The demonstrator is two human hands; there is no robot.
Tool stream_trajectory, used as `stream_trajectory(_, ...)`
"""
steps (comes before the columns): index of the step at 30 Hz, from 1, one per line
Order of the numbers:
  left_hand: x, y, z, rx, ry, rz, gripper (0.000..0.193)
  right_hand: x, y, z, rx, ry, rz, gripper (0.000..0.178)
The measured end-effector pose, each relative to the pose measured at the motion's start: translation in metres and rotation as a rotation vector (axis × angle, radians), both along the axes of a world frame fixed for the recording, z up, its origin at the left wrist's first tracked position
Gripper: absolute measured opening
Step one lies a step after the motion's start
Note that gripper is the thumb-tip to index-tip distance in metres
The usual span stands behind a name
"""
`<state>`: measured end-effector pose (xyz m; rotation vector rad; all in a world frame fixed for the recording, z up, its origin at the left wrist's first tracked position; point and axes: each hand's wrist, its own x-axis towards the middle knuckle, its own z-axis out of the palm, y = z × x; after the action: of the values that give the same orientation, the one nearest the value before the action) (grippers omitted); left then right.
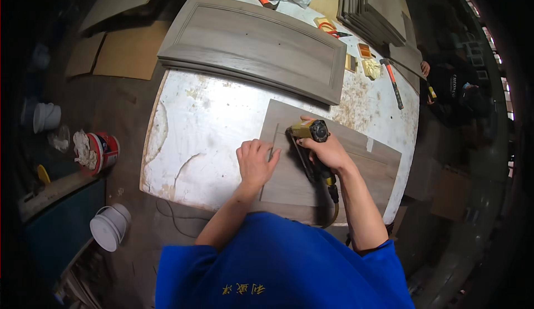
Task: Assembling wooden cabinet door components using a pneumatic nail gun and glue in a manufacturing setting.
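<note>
A grey-brown wood panel [356, 167] lies flat on the white worktable, near its front edge. In my right hand [328, 152] is a yellow-and-black air nail gun [303, 131], its hose running down toward my body. The gun stands over the panel's left part; whether its nose touches the wood, I cannot tell. My left hand [256, 162] rests at the panel's left edge, fingers bent. Its thumb and forefinger press at a thin wood strip [276, 134] along that edge. The hand partly covers the strip.
Framed cabinet doors [256, 45] lie stacked behind the panel. Hammers [392, 84], red-handled cutters [334, 31] and small boxes [364, 51] sit at the back and right. Buckets [111, 225] stand on the left. Another person [456, 89] works at the far right.
</note>
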<state>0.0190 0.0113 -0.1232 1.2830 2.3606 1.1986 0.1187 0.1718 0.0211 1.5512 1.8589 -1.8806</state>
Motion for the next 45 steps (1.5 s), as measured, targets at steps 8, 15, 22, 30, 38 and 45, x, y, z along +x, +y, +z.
stream_trajectory(8,0.001,-0.002,-0.002,0.007,0.006,0.002,0.022,-0.006,0.003,-0.001,0.021,0.015,0.052,0.068)
stream_trajectory(15,0.002,0.004,0.002,0.027,-0.003,-0.006,0.021,0.0,-0.005,0.015,-0.001,0.065,-0.041,0.071)
stream_trajectory(22,-0.004,-0.049,0.01,-0.124,0.055,-0.315,0.059,0.069,-0.06,0.027,-0.013,0.123,-0.066,0.074)
stream_trajectory(30,-0.006,-0.115,0.011,-0.2,0.1,-0.732,0.068,0.143,-0.13,0.007,0.232,-0.018,0.014,0.081)
stream_trajectory(38,0.0,-0.12,0.02,-0.099,0.13,-0.663,0.063,0.15,-0.146,-0.02,0.331,0.034,-0.047,0.083)
stream_trajectory(45,0.003,-0.121,0.012,-0.044,0.109,-0.627,0.065,0.147,-0.141,-0.016,0.333,-0.003,-0.01,0.086)
